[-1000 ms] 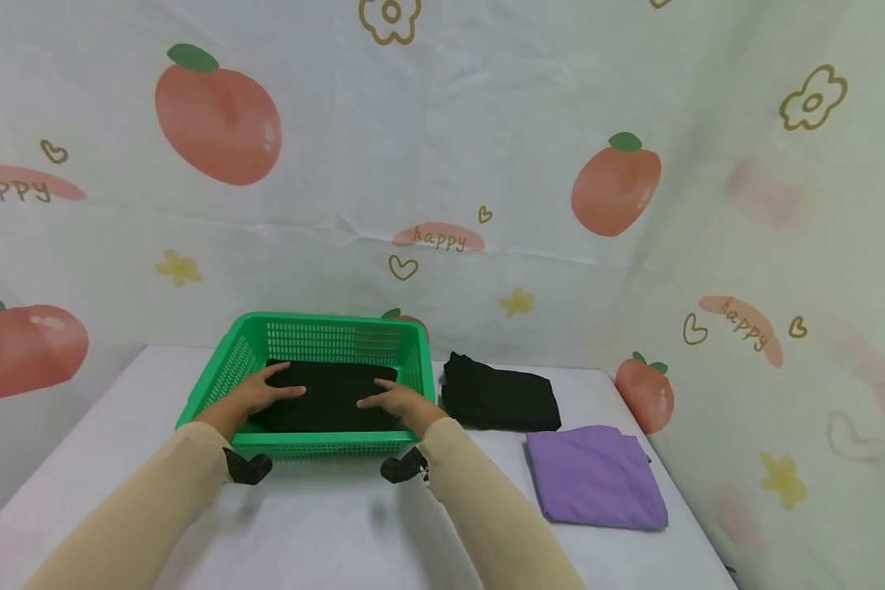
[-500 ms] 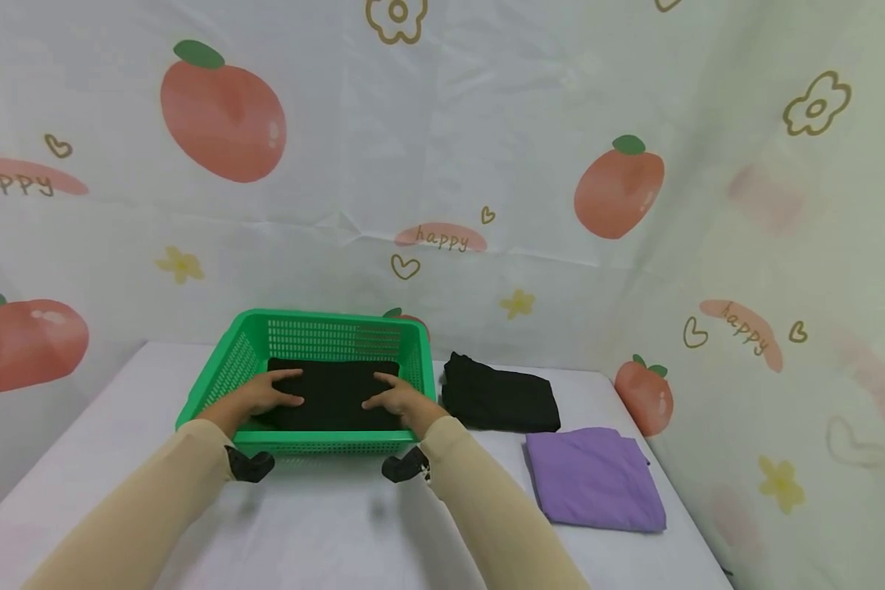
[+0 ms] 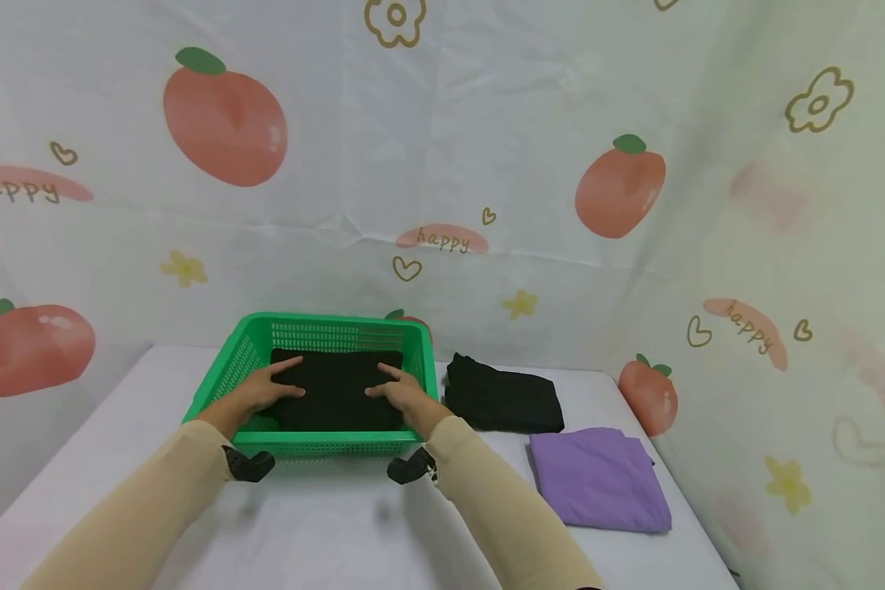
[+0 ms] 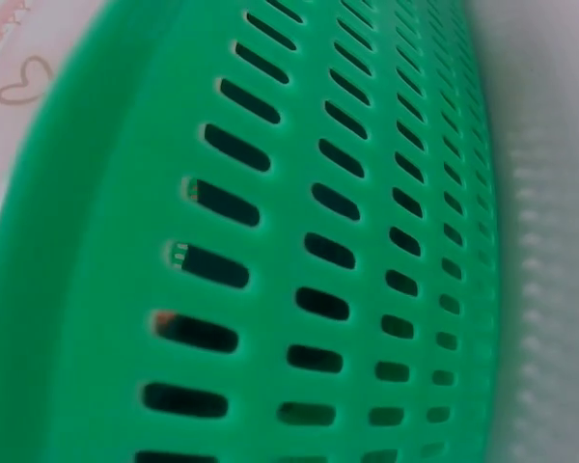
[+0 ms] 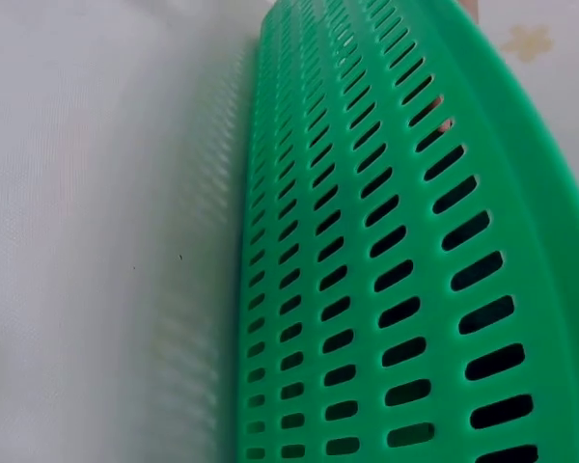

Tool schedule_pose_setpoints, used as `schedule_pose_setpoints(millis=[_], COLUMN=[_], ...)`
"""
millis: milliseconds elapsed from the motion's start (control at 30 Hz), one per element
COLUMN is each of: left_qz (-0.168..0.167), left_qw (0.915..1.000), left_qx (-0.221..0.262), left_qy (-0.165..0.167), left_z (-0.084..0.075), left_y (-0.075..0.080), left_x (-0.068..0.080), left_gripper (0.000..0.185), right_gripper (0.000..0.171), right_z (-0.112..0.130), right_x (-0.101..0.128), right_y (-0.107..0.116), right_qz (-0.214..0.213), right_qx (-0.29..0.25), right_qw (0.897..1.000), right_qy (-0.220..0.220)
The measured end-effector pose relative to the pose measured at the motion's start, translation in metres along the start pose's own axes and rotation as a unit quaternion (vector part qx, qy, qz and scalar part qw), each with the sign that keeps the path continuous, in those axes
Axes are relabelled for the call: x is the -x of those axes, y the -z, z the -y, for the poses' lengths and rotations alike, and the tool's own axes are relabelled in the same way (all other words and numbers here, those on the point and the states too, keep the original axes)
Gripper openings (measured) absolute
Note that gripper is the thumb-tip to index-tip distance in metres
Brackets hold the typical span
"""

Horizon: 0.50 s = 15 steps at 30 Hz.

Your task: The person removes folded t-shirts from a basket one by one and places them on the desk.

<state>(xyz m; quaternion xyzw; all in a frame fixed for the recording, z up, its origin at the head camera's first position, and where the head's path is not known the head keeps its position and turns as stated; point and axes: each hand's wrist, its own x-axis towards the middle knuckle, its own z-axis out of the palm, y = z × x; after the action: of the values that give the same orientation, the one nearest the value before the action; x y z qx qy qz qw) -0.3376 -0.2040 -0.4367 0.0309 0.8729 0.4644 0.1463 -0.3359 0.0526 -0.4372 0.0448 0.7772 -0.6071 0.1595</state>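
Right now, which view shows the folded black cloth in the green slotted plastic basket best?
Head view: folded black cloth lies in full sight inside the green slotted plastic basket, both hands pressing it. Both wrist views show only the basket's outer wall, dark behind slots.

A second folded black cloth lies right of centre in the frame on the white table. A folded purple cloth sits just below and to the right of it, at lower right. Behind, across the top half, hangs a pale curtain printed with orange fruits, hearts, flowers and the word "happy"
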Motion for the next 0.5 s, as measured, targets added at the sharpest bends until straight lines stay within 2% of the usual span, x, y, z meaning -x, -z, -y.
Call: schedule_pose_setpoints(millis=[267, 400, 500], left_qz=[-0.007, -0.011, -0.003], left_qw=[0.9991, 0.9982, 0.9972], left_qx=[0.04, 0.057, 0.072], left_qy=[-0.012, -0.019, -0.021], left_z=[0.001, 0.0, -0.002], left_y=[0.005, 0.01, 0.013], left_x=[0.003, 0.004, 0.005], left_gripper=[0.085, 0.088, 0.088], right_gripper=[0.057, 0.056, 0.055], right_z=[0.007, 0.011, 0.016], right_x=[0.003, 0.003, 0.006], right_y=[0.005, 0.01, 0.015], right_qz=[-0.011, -0.004, 0.011], right_qx=[-0.024, -0.039, -0.067], right_qw=[0.998, 0.997, 0.996], right_qy=[0.065, 0.07, 0.057])
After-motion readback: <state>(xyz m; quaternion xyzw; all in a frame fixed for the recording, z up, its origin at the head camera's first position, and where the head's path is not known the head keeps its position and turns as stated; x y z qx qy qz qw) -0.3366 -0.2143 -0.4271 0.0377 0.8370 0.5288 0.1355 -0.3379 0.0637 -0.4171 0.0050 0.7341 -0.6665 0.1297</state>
